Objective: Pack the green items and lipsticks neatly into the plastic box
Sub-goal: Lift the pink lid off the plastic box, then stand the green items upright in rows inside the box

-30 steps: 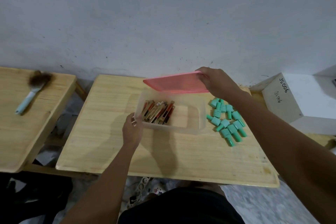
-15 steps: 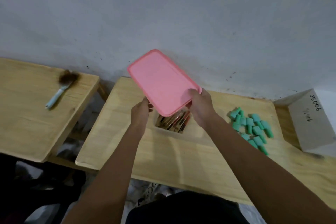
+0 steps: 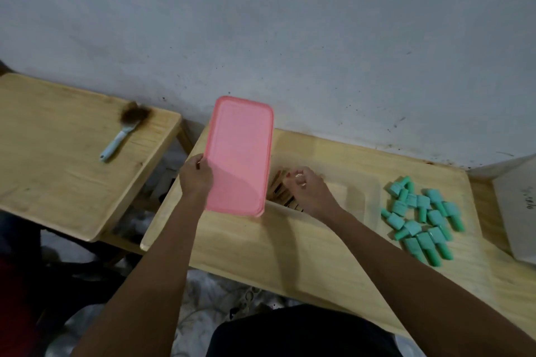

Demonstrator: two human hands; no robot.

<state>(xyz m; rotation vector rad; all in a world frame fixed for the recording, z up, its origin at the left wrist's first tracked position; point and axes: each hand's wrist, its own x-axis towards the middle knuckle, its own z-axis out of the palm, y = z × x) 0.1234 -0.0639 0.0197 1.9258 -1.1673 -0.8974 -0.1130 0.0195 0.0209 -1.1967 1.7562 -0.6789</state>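
Since a moment ago my right hand [image 3: 307,191] has let go of the pink lid [image 3: 239,156]; my left hand [image 3: 195,178] alone grips its edge, upright. Right fingers, loosely curled, reach among the lipsticks [image 3: 282,197] in the plastic box [image 3: 358,197]. Further right on the tabletop [image 3: 290,246], the green items [image 3: 420,217] wait unpacked. Next I'd park the lid.

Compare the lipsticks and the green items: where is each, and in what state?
The lipsticks lie inside the plastic box, side by side; the green items lie loose on the table, right of the box. The right hand is at the lipsticks; nothing touches the green items. Both lie flat.
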